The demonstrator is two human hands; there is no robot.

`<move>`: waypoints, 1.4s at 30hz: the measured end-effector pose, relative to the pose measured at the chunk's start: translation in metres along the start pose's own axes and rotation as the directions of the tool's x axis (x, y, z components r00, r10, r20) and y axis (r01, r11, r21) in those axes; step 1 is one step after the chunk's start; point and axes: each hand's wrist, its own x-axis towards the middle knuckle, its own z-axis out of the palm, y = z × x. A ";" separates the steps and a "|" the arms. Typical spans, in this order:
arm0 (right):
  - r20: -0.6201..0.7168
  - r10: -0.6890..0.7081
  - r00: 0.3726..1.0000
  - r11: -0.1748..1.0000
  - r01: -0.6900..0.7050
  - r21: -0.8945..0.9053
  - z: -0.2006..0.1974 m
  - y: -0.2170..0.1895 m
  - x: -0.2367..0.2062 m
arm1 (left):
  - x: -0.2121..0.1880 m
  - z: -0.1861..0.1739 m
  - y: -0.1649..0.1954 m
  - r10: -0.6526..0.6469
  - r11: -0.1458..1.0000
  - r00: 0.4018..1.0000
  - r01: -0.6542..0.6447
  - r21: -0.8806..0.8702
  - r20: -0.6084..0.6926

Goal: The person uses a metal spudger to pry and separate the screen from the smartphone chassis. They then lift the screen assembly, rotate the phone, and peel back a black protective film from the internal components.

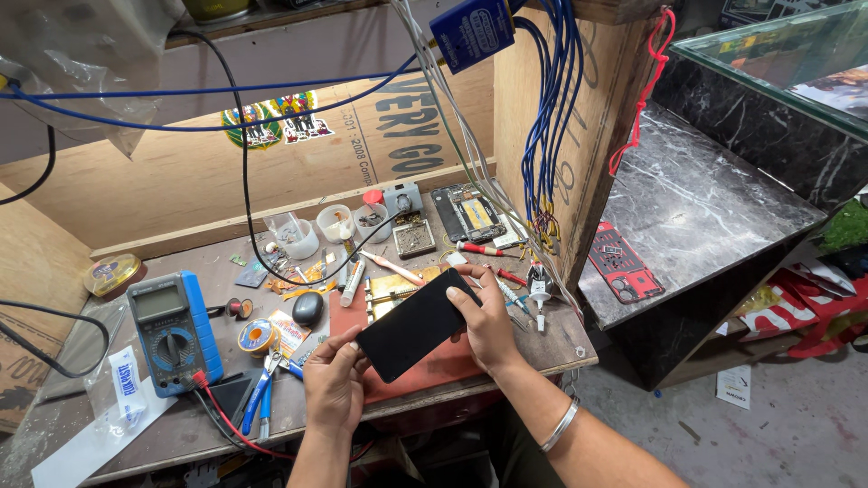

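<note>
Cluttered wooden workbench (561,348), boxed in by plywood walls, blue wires hanging at 12 o'clock. Dark marble shelf off at 3 o'clock with a red phone case (624,265) lying on it.

Both hands hold a black smartphone (418,323) at bench centre, raised just above a red work mat (434,369), screen side up, tilted on a diagonal. Left hand (333,384) pinches the lower corner at 7 o'clock, thumb on the glass edge. Right hand (489,327) wraps the upper long edge at 3 o'clock, fingers closed around it; steel bangle on that wrist.

Around the phone: blue multimeter (174,333) at 9 o'clock, its red lead trailing toward the bench edge; blue-handled pliers (262,396) just beside the left hand; solder reel (257,336) near; small plastic cups (336,222) at 11 o'clock; an opened phone (470,215) at 12 o'clock; red-handled screwdriver (479,248) near it.

Judgement: handling looks like inspection or seating of the screen. Best kept to edge-only contact, even pressure from both hands, no twisting across the diagonal, and the body low over the mat so a slip costs nothing.
</note>
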 end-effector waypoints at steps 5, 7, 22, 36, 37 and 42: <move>-0.025 -0.009 1.000 0.999 0.010 0.033 0.000 0.000 0.000 | 0.003 -0.002 0.001 -0.037 0.999 0.997 0.038 -0.010 0.074; -0.050 -0.023 0.998 0.999 0.025 0.036 0.000 -0.002 -0.001 | 0.004 -0.004 0.005 -0.107 0.994 0.987 0.107 0.002 0.118; -0.159 -0.050 0.986 0.996 0.061 0.065 0.005 -0.001 0.000 | 0.008 0.004 0.019 -0.330 0.938 0.902 0.281 0.201 0.280; -0.090 -0.082 0.993 0.995 0.087 0.049 0.002 0.004 0.000 | 0.007 0.027 0.039 -0.469 0.868 0.788 0.327 0.373 0.400; -0.089 -0.080 0.993 0.996 0.084 0.044 0.002 0.003 0.000 | 0.007 0.029 0.040 -0.477 0.862 0.780 0.327 0.387 0.405; -0.067 -0.066 0.996 0.997 0.069 0.041 0.004 0.001 -0.004 | 0.009 0.034 0.045 -0.556 0.816 0.725 0.385 0.430 0.406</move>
